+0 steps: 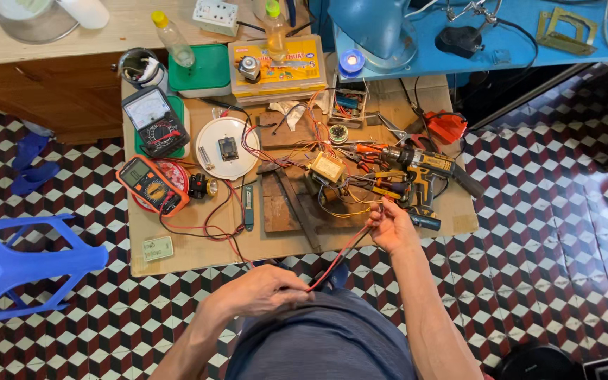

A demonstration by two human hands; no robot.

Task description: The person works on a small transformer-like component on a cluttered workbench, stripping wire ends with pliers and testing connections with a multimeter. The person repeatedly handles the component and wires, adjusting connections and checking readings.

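The right hand [390,226], right of centre in the frame, pinches the upper end of a red and black wire pair [343,255] between fingertips and thumb. The wires run taut, down and to the left, into the left hand [265,290] near the bottom centre, whose fingers are curled shut around their lower end, just above the person's lap. Just above the right hand, a yellow and black cordless drill [423,176] lies on the cardboard sheet [191,250], touching or nearly touching the knuckles; the view is too tight to tell. Left of the drill sits a small transformer [327,167] amid loose wiring. Further left lie an orange digital multimeter [150,184] and a black analogue meter [155,121].
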